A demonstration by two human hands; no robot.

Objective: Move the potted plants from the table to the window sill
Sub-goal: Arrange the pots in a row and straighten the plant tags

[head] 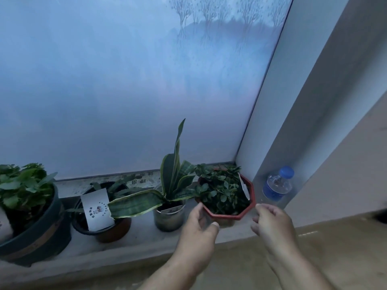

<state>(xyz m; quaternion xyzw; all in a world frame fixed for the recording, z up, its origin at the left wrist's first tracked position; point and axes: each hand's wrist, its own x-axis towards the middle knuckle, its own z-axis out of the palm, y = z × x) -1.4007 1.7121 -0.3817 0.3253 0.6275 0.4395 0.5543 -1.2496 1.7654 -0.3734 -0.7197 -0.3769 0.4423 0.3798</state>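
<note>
Red octagonal pot of small-leaved greens, standing on window sill near right corner. Left hand spread beside its left rim, perhaps touching; right hand loosely open, apart. Snake plant leftward; water bottle rightward.

Four pots are lined up on the sill before the window: large pot leftmost, carded pot, tin pot, octagonal pot rightmost. A bottle is set right of it.

Large dark pot cut off at left edge.
</note>
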